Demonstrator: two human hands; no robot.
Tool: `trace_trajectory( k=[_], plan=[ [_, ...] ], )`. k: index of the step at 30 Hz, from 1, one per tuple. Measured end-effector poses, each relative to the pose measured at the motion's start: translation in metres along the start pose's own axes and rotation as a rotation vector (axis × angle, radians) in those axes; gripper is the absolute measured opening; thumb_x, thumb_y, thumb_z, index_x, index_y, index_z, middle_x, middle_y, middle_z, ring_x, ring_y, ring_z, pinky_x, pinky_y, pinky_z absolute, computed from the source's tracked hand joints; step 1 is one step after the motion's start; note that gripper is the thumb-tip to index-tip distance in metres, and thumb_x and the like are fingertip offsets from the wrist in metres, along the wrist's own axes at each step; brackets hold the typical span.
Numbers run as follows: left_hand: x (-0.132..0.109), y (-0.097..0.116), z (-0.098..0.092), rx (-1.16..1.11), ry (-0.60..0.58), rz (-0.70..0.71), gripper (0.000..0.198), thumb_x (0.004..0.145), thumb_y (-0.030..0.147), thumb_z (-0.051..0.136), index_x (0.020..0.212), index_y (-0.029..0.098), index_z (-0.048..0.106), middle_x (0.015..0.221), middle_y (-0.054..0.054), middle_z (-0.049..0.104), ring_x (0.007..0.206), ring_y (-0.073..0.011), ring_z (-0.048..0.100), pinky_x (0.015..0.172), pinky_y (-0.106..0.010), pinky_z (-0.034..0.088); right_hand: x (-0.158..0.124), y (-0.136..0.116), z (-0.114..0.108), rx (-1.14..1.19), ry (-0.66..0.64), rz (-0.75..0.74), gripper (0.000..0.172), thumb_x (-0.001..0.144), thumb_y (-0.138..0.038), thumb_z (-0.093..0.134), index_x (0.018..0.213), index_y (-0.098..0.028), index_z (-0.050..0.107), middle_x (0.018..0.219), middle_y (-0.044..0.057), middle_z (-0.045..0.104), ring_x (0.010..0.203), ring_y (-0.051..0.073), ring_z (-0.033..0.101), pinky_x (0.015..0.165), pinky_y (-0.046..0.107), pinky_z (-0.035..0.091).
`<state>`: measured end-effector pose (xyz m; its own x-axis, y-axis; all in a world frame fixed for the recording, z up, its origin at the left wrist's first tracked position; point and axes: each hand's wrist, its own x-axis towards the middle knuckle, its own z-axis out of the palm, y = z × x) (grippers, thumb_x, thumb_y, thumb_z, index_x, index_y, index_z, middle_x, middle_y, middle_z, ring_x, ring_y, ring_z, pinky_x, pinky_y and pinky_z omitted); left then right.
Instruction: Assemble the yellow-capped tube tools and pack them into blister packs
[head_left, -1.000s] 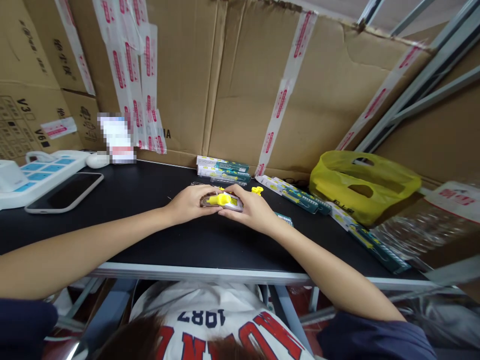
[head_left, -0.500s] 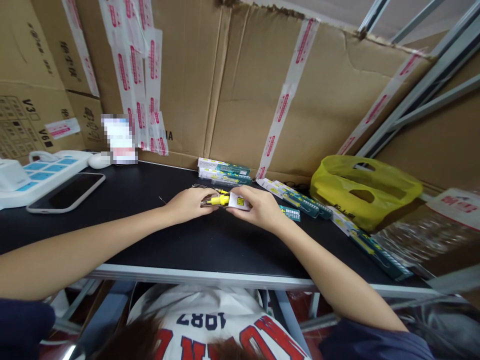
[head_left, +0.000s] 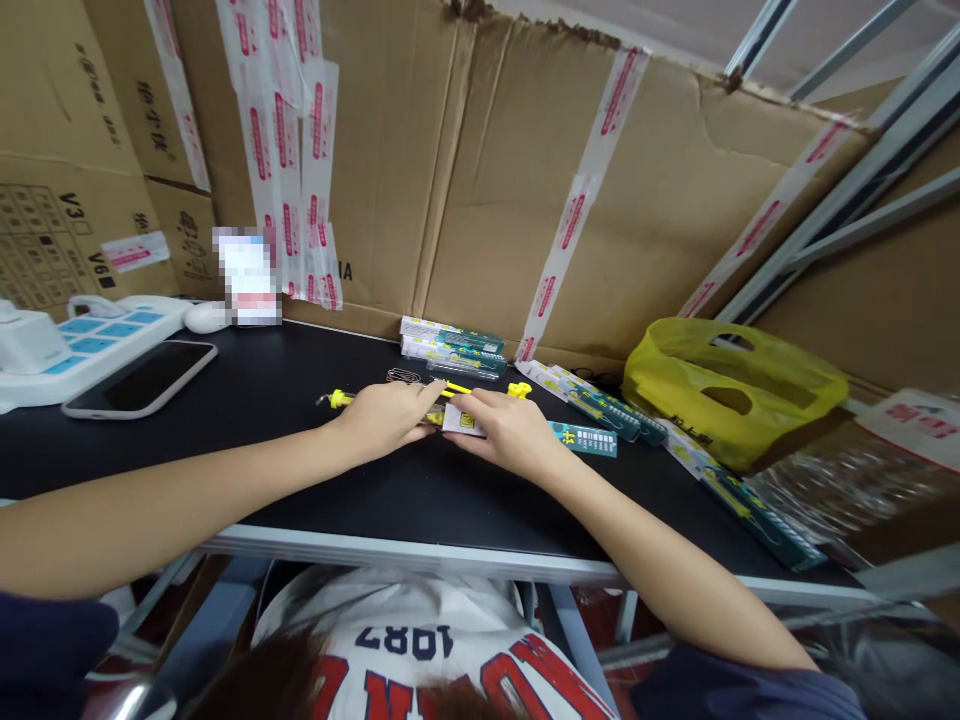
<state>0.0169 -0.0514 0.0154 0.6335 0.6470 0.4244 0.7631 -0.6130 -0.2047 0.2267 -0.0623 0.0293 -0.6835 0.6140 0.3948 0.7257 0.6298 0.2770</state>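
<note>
White-and-green, the long cardboard box with yellow print is gripped in the right hand over the middle of the black counter, its white end facing the left hand, whose fingers close on a slim yellow item in clear plastic. If the two are pressed together out of line, the plastic could catch on the box edge and crumple the card; whether it already sits inside that end cannot be determined.
</note>
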Motion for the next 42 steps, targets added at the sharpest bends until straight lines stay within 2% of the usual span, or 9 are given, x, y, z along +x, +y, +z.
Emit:
trace_trajectory(
  k=[8,14,19,22,26,29,32,36,42],
  plan=[
    [-0.001,0.004,0.001,-0.071,0.062,0.093,0.053,0.081,0.016,0.046,0.132,0.007,0.036,0.102,-0.014,0.064,0.094,-0.0268,0.064,0.075,-0.034,0.051,0.001,0.003,0.002,0.004,-0.018,0.03,0.038,0.092,-0.049,0.049,0.114,-0.018,0.057,0.098,0.008,0.068,0.085,0.02,0.065,0.059,0.026,0.036],
    [-0.002,0.004,0.004,-0.243,0.127,0.108,0.062,0.08,0.011,0.044,0.138,0.02,0.025,0.135,-0.014,0.044,0.096,-0.0217,0.065,0.073,-0.032,0.055,0.0,-0.001,0.007,0.03,-0.022,0.014,0.037,0.092,-0.046,0.051,0.113,-0.016,0.056,0.11,0.012,0.066,0.095,0.023,0.065,0.064,0.027,0.043],
    [-0.004,0.006,0.006,-0.417,0.058,0.162,0.083,0.073,0.004,0.046,0.145,0.031,0.015,0.145,-0.011,0.032,0.092,-0.017,0.065,0.072,-0.028,0.055,0.001,-0.009,0.011,0.049,-0.104,0.004,0.037,0.093,-0.039,0.049,0.12,-0.013,0.052,0.113,0.015,0.066,0.098,0.026,0.065,0.067,0.029,0.048],
    [-0.005,0.006,0.008,-0.438,0.02,0.173,0.085,0.073,0.003,0.046,0.146,0.032,0.015,0.149,-0.01,0.027,0.096,-0.0167,0.064,0.074,-0.026,0.054,0.001,-0.014,0.014,0.041,-0.172,-0.018,0.036,0.094,-0.033,0.047,0.124,-0.013,0.05,0.117,0.016,0.065,0.099,0.026,0.065,0.07,0.03,0.049],
    [-0.001,0.003,0.006,-0.33,0.027,0.162,0.074,0.079,0.007,0.048,0.145,0.031,0.024,0.151,-0.011,0.029,0.101,-0.0192,0.064,0.077,-0.028,0.052,0.001,-0.013,0.016,-0.009,-0.19,-0.006,0.037,0.097,-0.034,0.039,0.129,-0.017,0.049,0.118,0.016,0.064,0.094,0.025,0.066,0.065,0.029,0.047],
    [0.004,-0.006,0.0,-0.246,0.048,0.202,0.053,0.085,0.018,0.052,0.137,0.023,0.041,0.142,-0.011,0.044,0.11,-0.0233,0.06,0.085,-0.032,0.049,0.002,-0.008,0.015,-0.015,-0.165,0.029,0.037,0.097,-0.038,0.038,0.125,-0.018,0.051,0.113,0.013,0.066,0.088,0.023,0.066,0.061,0.027,0.043],
    [0.011,-0.024,-0.002,-0.273,0.059,0.16,0.042,0.086,0.036,0.057,0.123,0.018,0.055,0.116,-0.01,0.064,0.104,-0.0248,0.061,0.086,-0.034,0.047,0.002,-0.001,0.011,-0.018,-0.138,0.062,0.031,0.097,-0.038,0.039,0.115,-0.02,0.056,0.107,0.009,0.067,0.083,0.021,0.066,0.056,0.026,0.037],
    [0.019,-0.052,0.008,-0.604,0.058,-0.094,0.043,0.079,0.051,0.062,0.108,0.019,0.062,0.09,-0.002,0.07,0.081,-0.0175,0.065,0.072,-0.027,0.047,0.003,0.007,0.007,-0.022,-0.111,0.119,0.03,0.096,-0.038,0.04,0.116,-0.022,0.055,0.103,0.007,0.066,0.08,0.019,0.065,0.053,0.026,0.032],
    [0.028,-0.066,0.025,-1.186,0.033,-0.302,0.039,0.07,0.045,0.072,0.089,0.012,0.062,0.075,-0.005,0.07,0.069,-0.0146,0.066,0.068,-0.03,0.053,0.003,0.014,0.006,-0.033,-0.069,0.184,0.027,0.095,-0.037,0.042,0.116,-0.024,0.054,0.105,0.006,0.067,0.08,0.02,0.065,0.055,0.027,0.034]
  ],
)
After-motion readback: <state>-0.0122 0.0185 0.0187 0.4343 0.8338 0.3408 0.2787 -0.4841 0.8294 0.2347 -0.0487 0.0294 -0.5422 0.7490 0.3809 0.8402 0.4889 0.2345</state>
